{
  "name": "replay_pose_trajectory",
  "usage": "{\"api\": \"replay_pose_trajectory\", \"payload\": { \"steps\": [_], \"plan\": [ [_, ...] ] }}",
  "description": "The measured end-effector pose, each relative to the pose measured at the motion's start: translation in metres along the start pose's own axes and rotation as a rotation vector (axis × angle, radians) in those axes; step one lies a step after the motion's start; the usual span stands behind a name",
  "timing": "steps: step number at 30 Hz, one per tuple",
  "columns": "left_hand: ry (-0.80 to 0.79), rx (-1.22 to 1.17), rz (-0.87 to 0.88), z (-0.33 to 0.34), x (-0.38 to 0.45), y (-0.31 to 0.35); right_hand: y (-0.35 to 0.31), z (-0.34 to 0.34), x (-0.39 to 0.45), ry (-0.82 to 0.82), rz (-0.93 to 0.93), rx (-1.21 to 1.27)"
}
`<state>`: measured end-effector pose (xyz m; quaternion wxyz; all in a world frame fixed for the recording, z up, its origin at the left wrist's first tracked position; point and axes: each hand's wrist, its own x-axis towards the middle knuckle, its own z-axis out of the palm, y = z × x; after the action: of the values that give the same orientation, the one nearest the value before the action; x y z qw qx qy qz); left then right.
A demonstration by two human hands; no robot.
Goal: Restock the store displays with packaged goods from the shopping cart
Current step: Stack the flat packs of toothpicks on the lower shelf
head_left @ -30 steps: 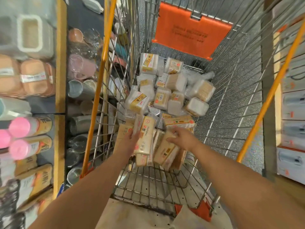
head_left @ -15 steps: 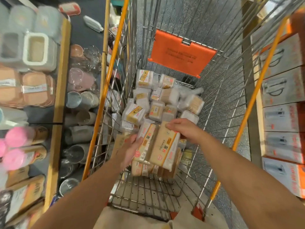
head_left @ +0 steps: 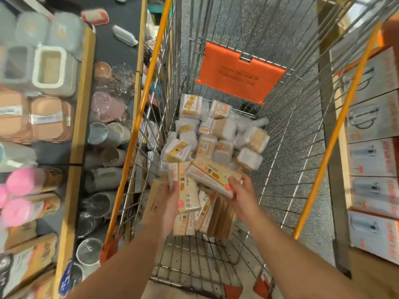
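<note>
Both packs have come up out of the cart (head_left: pixel 138 117) since a second ago: the left hand (head_left: pixel 170 197) grips one toothpick pack (head_left: pixel 186 190) upright, and the right hand (head_left: pixel 241 190) pinches a second pack (head_left: pixel 212 175) tilted across it, so the pickup looks done and shelving comes next. The packs are flat, glossy film-wrapped slabs; more lie below in the wire basket, beyond them clear plastic boxes (head_left: pixel 222 128). The shelf (head_left: pixel 82 100) stands left.

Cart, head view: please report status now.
Left hand grips one pack. Right hand grips another pack. Both above cart, more packs below. Nothing blocking.
</note>
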<state>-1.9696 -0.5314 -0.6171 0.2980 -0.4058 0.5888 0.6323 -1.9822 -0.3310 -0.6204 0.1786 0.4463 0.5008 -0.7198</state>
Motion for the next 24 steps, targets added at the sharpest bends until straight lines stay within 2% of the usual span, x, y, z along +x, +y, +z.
{"api": "replay_pose_trajectory", "payload": {
  "steps": [3,6,9,16,19,21,24],
  "plan": [
    [0.013,0.047,0.077,0.012,-0.001,-0.003,0.019,0.01,-0.007,-0.067,0.108,0.135],
    [0.044,0.086,0.115,0.022,-0.005,0.0,0.034,0.018,-0.009,-0.114,0.142,0.151],
    [0.048,0.131,0.141,0.025,-0.003,-0.004,0.037,0.022,-0.013,-0.135,0.121,0.067],
    [-0.004,0.033,0.11,0.025,-0.004,-0.004,0.041,0.013,-0.018,-0.222,0.065,-0.22],
    [-0.044,0.028,0.094,0.023,0.002,-0.009,0.043,0.011,-0.018,-0.263,0.101,-0.352],
    [-0.076,0.012,0.076,0.022,0.007,-0.01,0.044,0.009,-0.015,-0.225,0.17,-0.376],
    [-0.078,-0.005,0.044,0.023,0.019,-0.01,0.04,-0.001,0.003,-0.071,0.242,-0.162]
  ]
}}
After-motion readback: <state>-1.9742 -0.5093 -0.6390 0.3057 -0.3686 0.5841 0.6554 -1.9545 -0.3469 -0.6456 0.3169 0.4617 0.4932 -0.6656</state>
